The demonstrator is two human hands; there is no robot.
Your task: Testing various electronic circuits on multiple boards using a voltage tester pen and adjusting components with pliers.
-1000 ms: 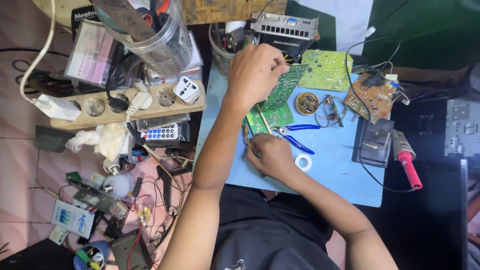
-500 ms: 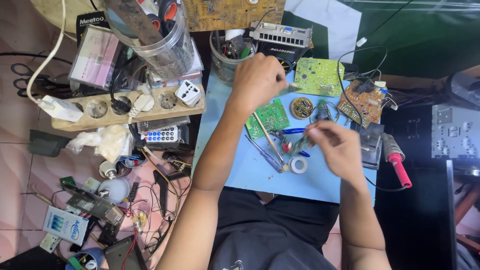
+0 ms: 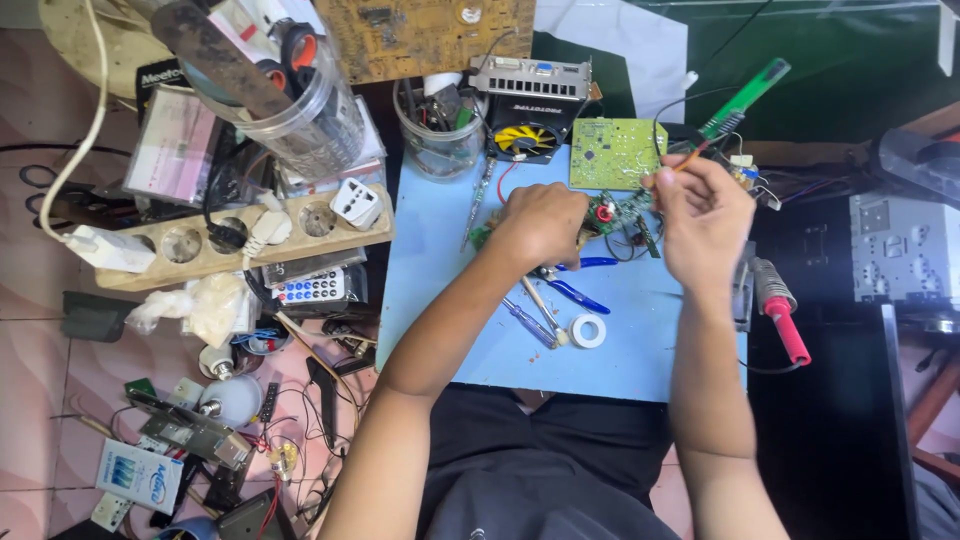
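My left hand (image 3: 540, 222) rests fisted on a small green circuit board (image 3: 620, 212) lying on the blue work mat (image 3: 440, 280), holding it down. Raised just right of the board, my right hand (image 3: 700, 215) is closed on a green-handled soldering iron (image 3: 735, 105) whose handle points up and to the right, with an orange section near my fingers. Whether its tip touches the board is hidden. A larger green circuit board (image 3: 615, 152) lies just behind.
Blue-handled pliers (image 3: 580, 295), a screwdriver (image 3: 527, 322) and a white tape roll (image 3: 587, 331) lie on the mat. A red-handled tool (image 3: 783, 320) sits at the right edge. A fan card (image 3: 528, 112), clear jars (image 3: 440, 135) and a power strip (image 3: 240, 240) crowd the back and left.
My right hand rose from the near mat to the far right and now grips the soldering iron. My left hand slid down onto the small board.
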